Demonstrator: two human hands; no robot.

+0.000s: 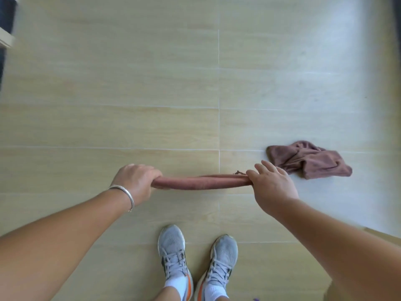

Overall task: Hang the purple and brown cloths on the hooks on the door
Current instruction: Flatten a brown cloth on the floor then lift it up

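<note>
A brown cloth (pixel 201 182) is stretched level between my two hands, above the floor and in front of my feet. My left hand (pixel 135 181), with a silver bracelet on the wrist, grips its left end in a fist. My right hand (pixel 272 185) pinches its right end, with the other fingers spread. A second cloth (pixel 308 162), brownish-purple and crumpled, lies on the floor just beyond my right hand. No door or hooks are in view.
Pale wood-look floor tiles (pixel 152 83) fill the view. My two grey sneakers (pixel 173 253) stand at the bottom centre. A dark object with a pale edge (pixel 6 29) sits at the top left, and a dark strip (pixel 396 29) runs down the far right.
</note>
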